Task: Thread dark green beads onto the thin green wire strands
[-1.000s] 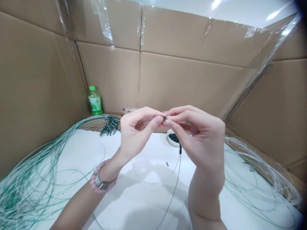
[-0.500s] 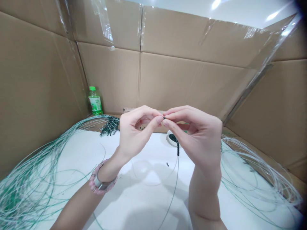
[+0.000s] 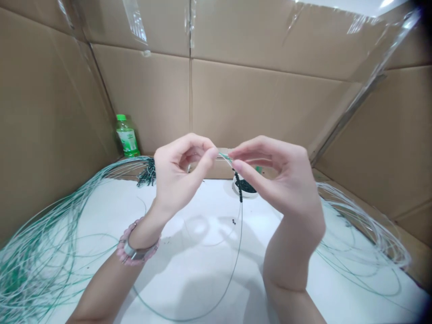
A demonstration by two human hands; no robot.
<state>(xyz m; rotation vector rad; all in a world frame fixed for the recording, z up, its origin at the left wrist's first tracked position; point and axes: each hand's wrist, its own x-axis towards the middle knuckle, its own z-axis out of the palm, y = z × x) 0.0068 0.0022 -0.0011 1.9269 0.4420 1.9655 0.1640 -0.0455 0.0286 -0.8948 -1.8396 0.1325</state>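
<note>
Both hands are raised above a white table [image 3: 189, 274]. My left hand [image 3: 178, 173] has thumb and fingers curled into a pinch beside the tip of a thin green cord [image 3: 240, 234]. My right hand [image 3: 273, 180] pinches the same cord just below its tip. A short row of dark beads [image 3: 238, 185] sits on the cord under my right fingers, and the cord loops down to the table. Behind the hands stands a small white dish [image 3: 245, 187] holding dark beads.
A bundle of green-white cords [image 3: 40, 243] sprawls across the left side, another bundle [image 3: 364, 234] lies on the right. Beaded cord ends [image 3: 146, 173] lie at the back left. A green bottle [image 3: 126, 136] stands in the corner. Taped cardboard walls [image 3: 256, 103] enclose the table.
The fingertips, touching before, have drawn slightly apart, so a short stretch of cord shows between them. The bead row now hangs nearer my right fingers. The view has tilted down a little.
</note>
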